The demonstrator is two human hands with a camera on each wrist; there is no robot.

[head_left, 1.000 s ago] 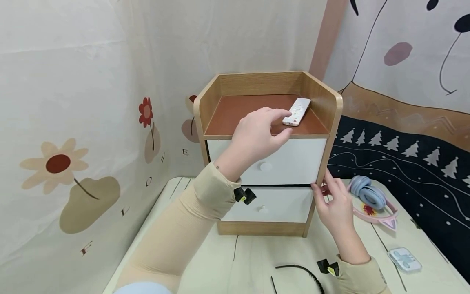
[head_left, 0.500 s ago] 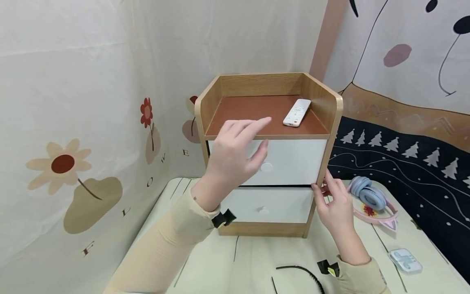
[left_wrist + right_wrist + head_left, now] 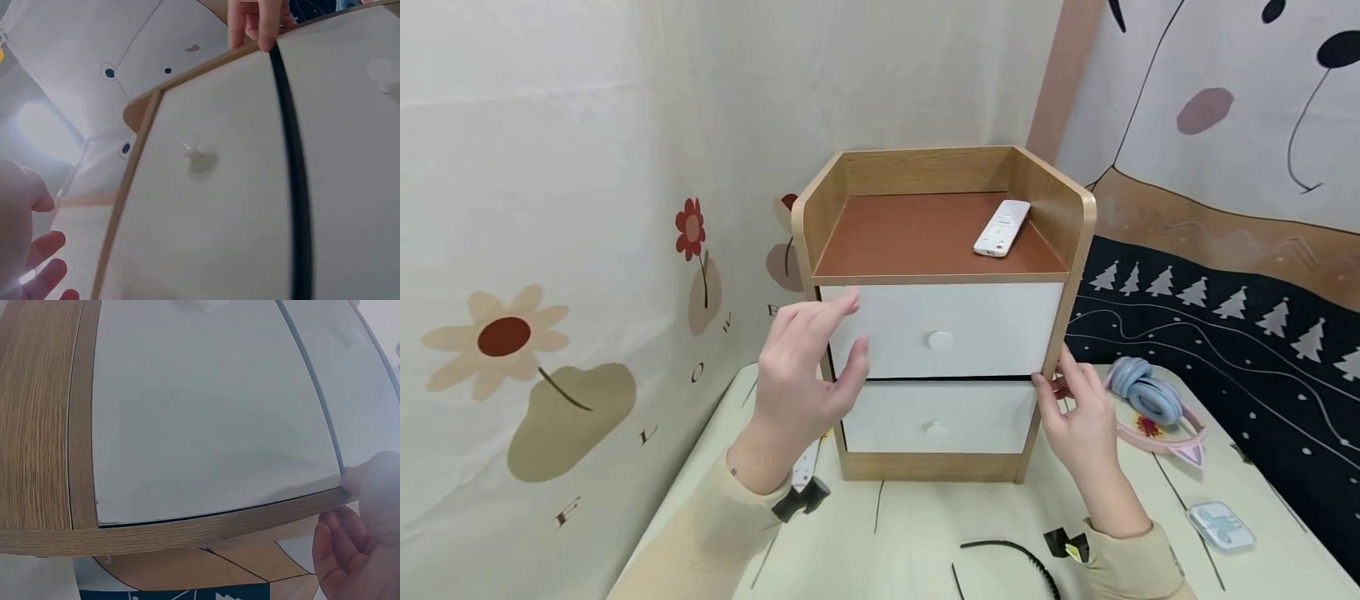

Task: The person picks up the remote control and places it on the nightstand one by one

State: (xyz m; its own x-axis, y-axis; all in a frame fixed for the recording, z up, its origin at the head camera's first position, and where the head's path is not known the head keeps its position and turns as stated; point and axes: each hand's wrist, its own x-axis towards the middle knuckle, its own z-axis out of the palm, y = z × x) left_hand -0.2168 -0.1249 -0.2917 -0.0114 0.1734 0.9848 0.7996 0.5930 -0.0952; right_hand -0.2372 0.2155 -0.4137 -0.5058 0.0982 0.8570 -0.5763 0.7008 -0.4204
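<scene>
A small wood-framed cabinet [image 3: 930,467] with two white drawers stands on the table. Its upper drawer [image 3: 992,329] and lower drawer [image 3: 887,417] both sit closed, each with a round knob. A white remote control [image 3: 1002,227] lies on the brown top shelf, toward the right wall. My left hand [image 3: 801,375] hovers in front of the cabinet's left edge, fingers loosely extended and holding nothing. With thumb on the front and fingers round the side, my right hand [image 3: 1082,412] grips the cabinet's right edge. The right wrist view shows this right hand [image 3: 362,531] at the wooden edge too.
Blue-and-pink headphones [image 3: 1150,400] lie right of the cabinet, with a small clear case [image 3: 1221,527] nearer the front. A black headband [image 3: 1011,546] lies at the table's front. Behind my left wrist, a white object [image 3: 806,465] is partly hidden. Printed curtains hang behind.
My left hand has moved left and down, away from the remote control, to the cabinet's left edge. The remote control and my right hand stay in place.
</scene>
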